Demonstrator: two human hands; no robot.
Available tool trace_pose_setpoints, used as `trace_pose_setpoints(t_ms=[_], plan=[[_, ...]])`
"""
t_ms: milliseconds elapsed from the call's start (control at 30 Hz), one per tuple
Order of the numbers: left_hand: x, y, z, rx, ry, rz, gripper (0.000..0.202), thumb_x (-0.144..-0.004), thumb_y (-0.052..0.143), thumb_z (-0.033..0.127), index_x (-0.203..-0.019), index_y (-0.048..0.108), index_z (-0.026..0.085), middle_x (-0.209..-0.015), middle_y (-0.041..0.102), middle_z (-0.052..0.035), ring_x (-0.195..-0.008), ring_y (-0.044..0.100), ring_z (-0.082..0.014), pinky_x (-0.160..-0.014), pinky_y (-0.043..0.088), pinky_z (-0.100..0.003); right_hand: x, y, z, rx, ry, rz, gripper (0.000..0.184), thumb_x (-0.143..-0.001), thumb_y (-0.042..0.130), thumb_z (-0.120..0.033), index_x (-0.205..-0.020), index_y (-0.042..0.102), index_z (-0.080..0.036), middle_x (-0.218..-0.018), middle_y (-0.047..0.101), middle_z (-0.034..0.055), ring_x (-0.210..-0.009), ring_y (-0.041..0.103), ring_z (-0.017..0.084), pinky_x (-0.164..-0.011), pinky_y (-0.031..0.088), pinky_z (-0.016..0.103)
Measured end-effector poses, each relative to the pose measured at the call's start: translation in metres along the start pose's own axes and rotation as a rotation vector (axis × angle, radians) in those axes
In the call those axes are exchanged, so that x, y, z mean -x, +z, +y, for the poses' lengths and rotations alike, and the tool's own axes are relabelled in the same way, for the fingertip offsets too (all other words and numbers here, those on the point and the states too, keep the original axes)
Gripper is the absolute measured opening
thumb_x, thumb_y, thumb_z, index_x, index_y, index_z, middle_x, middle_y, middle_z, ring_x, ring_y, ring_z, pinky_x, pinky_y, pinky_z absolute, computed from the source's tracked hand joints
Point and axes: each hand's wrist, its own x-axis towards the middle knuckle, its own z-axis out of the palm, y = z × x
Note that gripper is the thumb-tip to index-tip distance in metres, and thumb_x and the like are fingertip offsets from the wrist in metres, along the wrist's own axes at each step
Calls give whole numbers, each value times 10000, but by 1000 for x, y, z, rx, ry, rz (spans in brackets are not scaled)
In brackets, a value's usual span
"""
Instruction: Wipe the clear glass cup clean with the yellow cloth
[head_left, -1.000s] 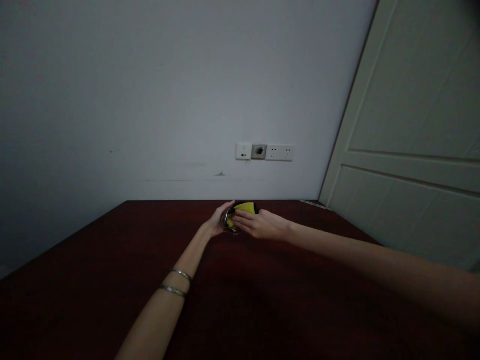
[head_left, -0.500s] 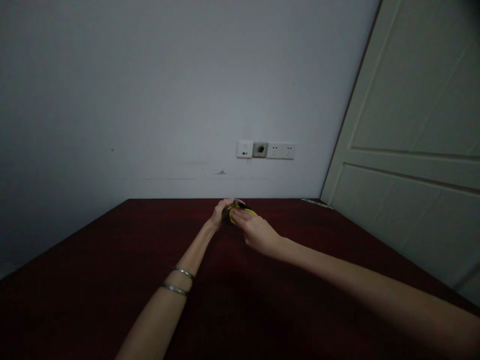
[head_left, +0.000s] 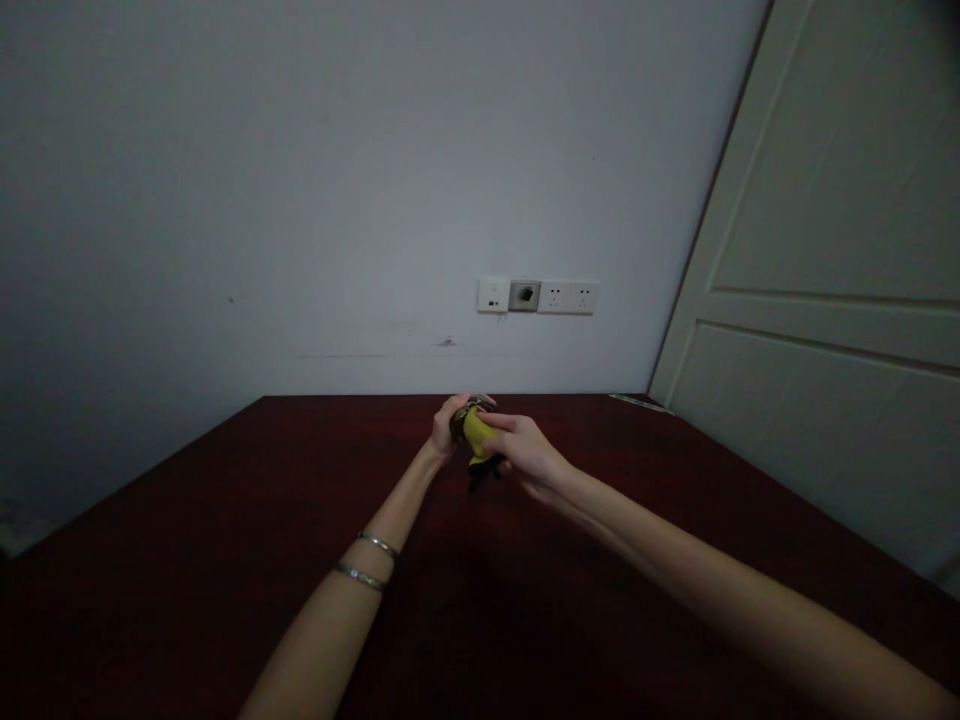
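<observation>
Near the far side of the dark red table (head_left: 300, 490), my left hand (head_left: 443, 428) is closed around a dark, shiny, rounded object (head_left: 458, 424); its kind is hard to make out. Two silvery bangles sit on that forearm. My right hand (head_left: 531, 452) pinches a yellow cloth (head_left: 478, 432) between thumb and fingers, and the cloth lies against the dark object. A black part of the cloth hangs down below the thumb. The hands and cloth cover much of the object.
Behind the table rises a pale wall (head_left: 360, 180) with scuff marks and a row of sockets (head_left: 568, 297). A light panelled door (head_left: 817, 240) borders the right side. A thin patterned strip (head_left: 641, 403) lies at the table's far right corner.
My right hand has turned from fingers pressed flat over the cloth to a pinch, drawn slightly right. More yellow and the black hanging part now show. My left hand keeps its hold.
</observation>
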Motion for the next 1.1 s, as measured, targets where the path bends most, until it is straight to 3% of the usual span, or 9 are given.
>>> trace_pose_setpoints(t_ms=[233, 333, 500, 600, 667, 767, 800, 933, 1100], plan=[[1, 5, 5, 89, -89, -5, 501, -711, 487, 532, -770, 700, 83, -692, 693, -101, -673, 618, -220, -645, 438, -299, 3, -13, -6, -721, 194, -138, 434, -589, 472, 22, -976, 623, -103, -697, 511, -19, -405, 337, -11, -290, 262, 50], [1, 2, 6, 149, -172, -35, 487, -721, 488, 537, -768, 690, 96, -696, 694, -96, -654, 620, -207, -605, 443, -286, 6, -19, -3, -764, 194, -168, 436, -588, 476, 12, -984, 615, -105, -731, 565, 6, -430, 427, 10, -302, 335, 50], [-1, -7, 7, 248, -358, 34, 388, -734, 515, 518, -672, 626, 151, -584, 649, -45, -484, 565, -162, -456, 399, -261, 17, -25, -4, -622, 76, -20, 576, -586, 470, -22, -1140, 593, -118, -903, 668, 73, -474, 510, 37, -314, 373, 76], [-2, -12, 8, 224, -445, -84, 442, -733, 490, 557, -723, 631, 138, -624, 664, -85, -465, 567, -190, -392, 349, -257, 16, -31, 3, -388, -118, 147, 651, -615, 476, -48, -1258, 529, -140, -1139, 640, 106, -547, 572, 71, -337, 434, 128], [-3, -15, 8, 166, -536, -233, 530, -741, 445, 595, -815, 650, 112, -683, 681, -131, -476, 576, -207, -377, 325, -253, 12, -37, 12, -82, -364, 217, 669, -656, 477, -56, -1313, 483, -183, -1283, 571, 97, -759, 656, 152, -485, 560, 221], [-3, -18, 8, 49, -671, -383, 651, -768, 350, 640, -864, 656, 74, -699, 681, -185, -482, 577, -234, -379, 336, -279, 6, -48, 28, 520, -845, 79, 624, -738, 438, -11, -1328, 473, -211, -1382, 497, 71, -1234, 498, 234, -933, 514, 408], [-2, -18, 8, 33, -684, -376, 642, -780, 340, 629, -853, 655, 73, -672, 675, -180, -485, 577, -239, -388, 354, -293, 5, -52, 32, 715, -951, -25, 596, -781, 418, -5, -1340, 456, -209, -1402, 475, 72, -1296, 433, 234, -969, 485, 432], [3, -15, 11, 70, -711, -322, 482, -800, 423, 547, -770, 636, 116, -530, 620, -101, -462, 562, -218, -404, 401, -303, 6, -59, 37, 1242, -1126, -263, 453, -917, 347, -65, -1352, 420, -172, -1407, 462, 94, -1334, 379, 235, -757, 579, 329], [6, -11, 12, 45, -904, -498, 581, -763, 414, 686, -683, 609, 145, -557, 644, -122, -514, 615, -242, -344, 411, -286, 2, -52, 26, 1503, -1276, -356, 370, -948, 328, -116, -1284, 484, -125, -1370, 506, 109, -1299, 430, 213, -597, 561, 229]])
